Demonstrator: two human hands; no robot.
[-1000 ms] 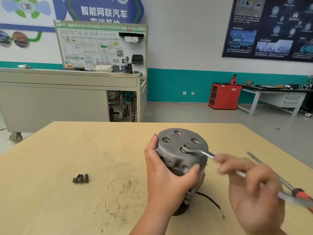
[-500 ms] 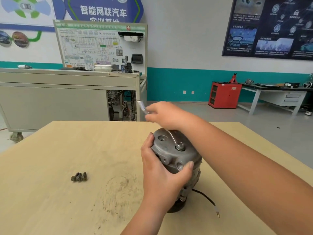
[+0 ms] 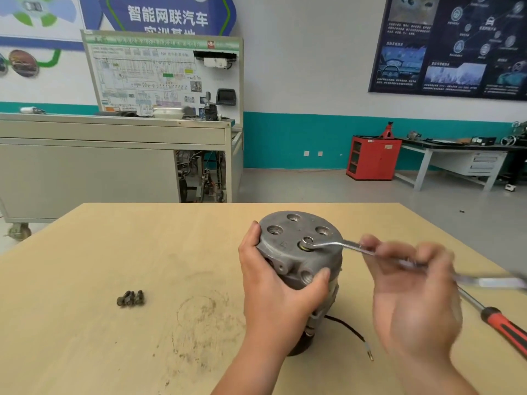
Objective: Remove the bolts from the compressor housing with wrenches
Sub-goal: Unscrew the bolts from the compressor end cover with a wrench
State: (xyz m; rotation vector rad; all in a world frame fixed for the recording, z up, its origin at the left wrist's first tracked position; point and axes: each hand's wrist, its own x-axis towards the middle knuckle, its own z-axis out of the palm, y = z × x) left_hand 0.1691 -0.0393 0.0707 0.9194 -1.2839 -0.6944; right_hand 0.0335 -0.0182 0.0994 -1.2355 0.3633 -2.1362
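Note:
A grey metal compressor housing [image 3: 288,238] stands upright on the wooden table [image 3: 99,252]. My left hand [image 3: 278,292] grips its left and front side. A silver ring wrench [image 3: 339,246] sits on a bolt [image 3: 306,244] on the housing's top face, its handle pointing right. My right hand [image 3: 413,292], blurred by motion, holds the wrench handle with curled fingers. Three other bolt holes on the top face are empty. Three removed bolts [image 3: 130,298] lie together on the table to the left.
A screwdriver with a red and black handle [image 3: 502,326] lies at the table's right edge, under my right hand. A thin black wire [image 3: 350,332] trails from the housing's base toward me. Dusty marks stain the table in front of the housing.
My right hand has swung the wrench handle from the far side of the housing back round to the right. My left hand keeps its grip on the housing.

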